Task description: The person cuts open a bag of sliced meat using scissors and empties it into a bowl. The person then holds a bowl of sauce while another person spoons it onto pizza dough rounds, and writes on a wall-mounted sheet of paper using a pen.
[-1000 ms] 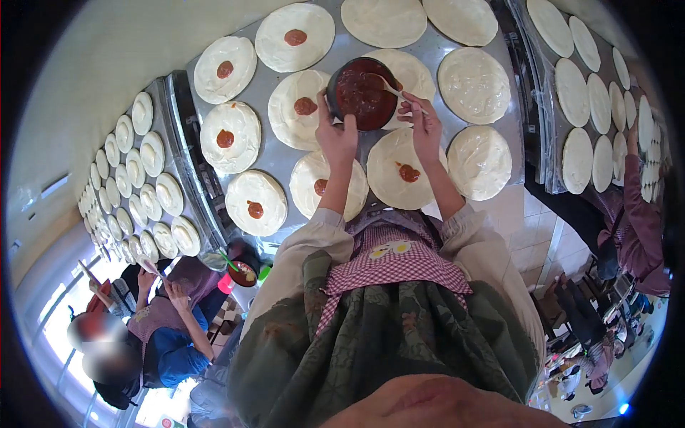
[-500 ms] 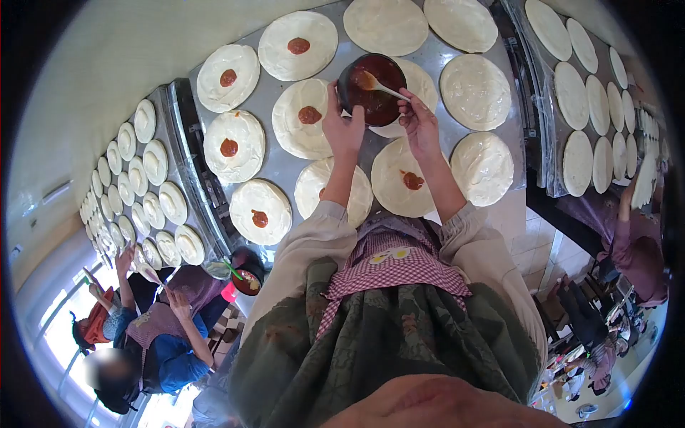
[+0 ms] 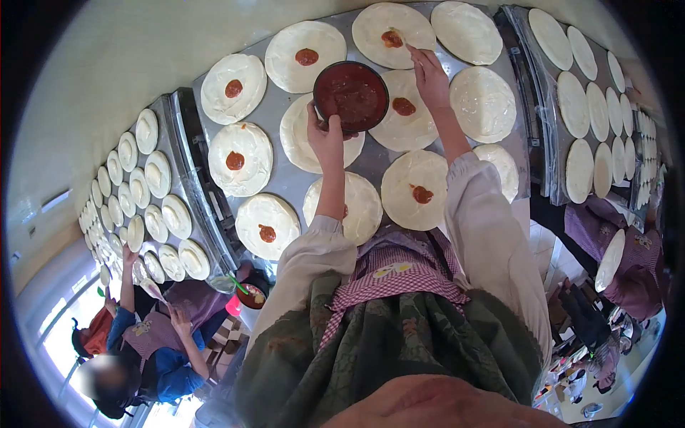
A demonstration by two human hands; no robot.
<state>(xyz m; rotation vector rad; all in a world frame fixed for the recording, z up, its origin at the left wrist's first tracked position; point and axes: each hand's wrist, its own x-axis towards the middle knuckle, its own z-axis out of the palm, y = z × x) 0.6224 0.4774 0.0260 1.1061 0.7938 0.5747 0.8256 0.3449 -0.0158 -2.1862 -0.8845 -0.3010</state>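
Observation:
My left hand [image 3: 326, 139] grips a dark bowl [image 3: 351, 96] of red sauce by its near-left side, fingers partly hidden beneath it. The bowl is held above a round of dough [image 3: 296, 135] and hides part of it. My right hand [image 3: 430, 77] is closed on a spoon [image 3: 405, 41], mostly hidden by the fingers and blurred. The spoon's end is beside a red sauce dollop [image 3: 392, 38] on a pale dough round [image 3: 367, 20] at the far edge. Another sauce-topped dough round [image 3: 385, 132] lies nearer to me, below my right hand.
Several dough rounds lie on the metal table [image 3: 277, 107]; those on the right, such as one round [image 3: 483, 105], show no sauce. Trays of dough rounds flank both sides. A co-worker [image 3: 160, 335] works at the left; another person [image 3: 635, 264] holds a dough round at the right.
My right hand has moved from the bowl to the far dough round, which now bears sauce. The bowl has shifted slightly left and nearer, uncovering a sauce-topped round.

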